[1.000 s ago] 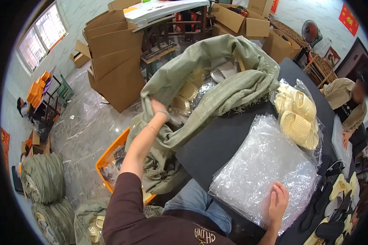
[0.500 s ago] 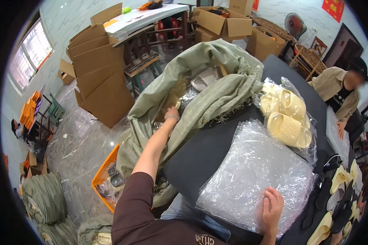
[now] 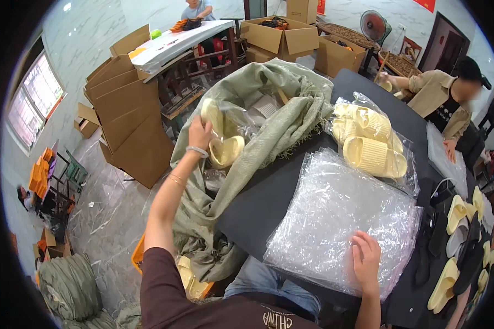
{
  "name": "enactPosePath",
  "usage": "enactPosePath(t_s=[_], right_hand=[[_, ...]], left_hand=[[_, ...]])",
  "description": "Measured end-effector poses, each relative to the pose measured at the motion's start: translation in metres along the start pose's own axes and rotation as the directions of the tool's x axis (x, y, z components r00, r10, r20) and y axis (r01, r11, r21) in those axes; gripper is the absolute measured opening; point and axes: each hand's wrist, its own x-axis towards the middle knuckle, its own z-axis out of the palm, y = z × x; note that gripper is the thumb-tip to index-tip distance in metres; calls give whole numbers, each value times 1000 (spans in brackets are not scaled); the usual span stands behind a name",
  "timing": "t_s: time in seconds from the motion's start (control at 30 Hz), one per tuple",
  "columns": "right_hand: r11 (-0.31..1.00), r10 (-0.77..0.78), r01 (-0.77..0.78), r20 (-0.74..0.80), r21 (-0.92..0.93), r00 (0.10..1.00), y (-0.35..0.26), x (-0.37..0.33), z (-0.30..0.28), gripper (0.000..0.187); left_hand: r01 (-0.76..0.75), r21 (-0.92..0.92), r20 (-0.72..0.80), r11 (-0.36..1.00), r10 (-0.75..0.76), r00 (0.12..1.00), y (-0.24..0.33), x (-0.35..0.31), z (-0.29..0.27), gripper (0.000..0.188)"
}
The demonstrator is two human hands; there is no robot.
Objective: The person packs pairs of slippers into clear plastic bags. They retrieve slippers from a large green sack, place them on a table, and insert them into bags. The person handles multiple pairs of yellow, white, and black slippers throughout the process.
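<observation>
My left hand (image 3: 201, 133) is closed on a pair of pale yellow slippers (image 3: 226, 152) at the left side of the opening of a green woven sack (image 3: 291, 131). One slipper stands upright by my fingers; the other lies lower, to the right. Clear plastic shows beside them, but I cannot tell whether it wraps them. Deeper in the sack is a grey slipper (image 3: 266, 106). My right hand (image 3: 366, 257) rests with fingers stretched on a stack of clear plastic bags (image 3: 340, 208). Behind the stack lie bagged yellow slippers (image 3: 368, 156).
Loose yellow and black slippers (image 3: 445, 282) lie along the right of the dark table (image 3: 258, 211). A co-worker (image 3: 450, 101) is at its far right. Cardboard boxes (image 3: 129, 115) stand left of the sack. An orange crate (image 3: 138, 253) sits on the floor below it.
My left hand has come up out of the sack's depth, bringing the yellow slippers into view. My right hand stays on the plastic bags. The co-worker's far arm now reaches out with something pale.
</observation>
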Motion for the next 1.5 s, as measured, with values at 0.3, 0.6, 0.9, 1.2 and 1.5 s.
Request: enactPosePath(t_s=[0.3,0.6,0.9,1.2,1.5], right_hand=[[999,-39,40,-18,24,999,9,-8,1,22],[925,169,-125,-92,359,981,19,-13,-3,33],[89,656,85,-123,992,744,65,-24,-92,66],[900,403,-429,-525,78,750,20,-115,-125,39],[856,517,-495,-278,152,810,21,-107,-113,21]], left_hand=[[-332,-41,-97,942,327,940,178,39,-128,19],[-719,62,-104,693,720,686,380,-47,-140,19],[-493,-281,475,823,566,674,417,-168,-55,45],[-388,-35,421,921,366,830,284,-249,-56,31],[34,-41,582,999,-4,813,283,-226,-41,23]])
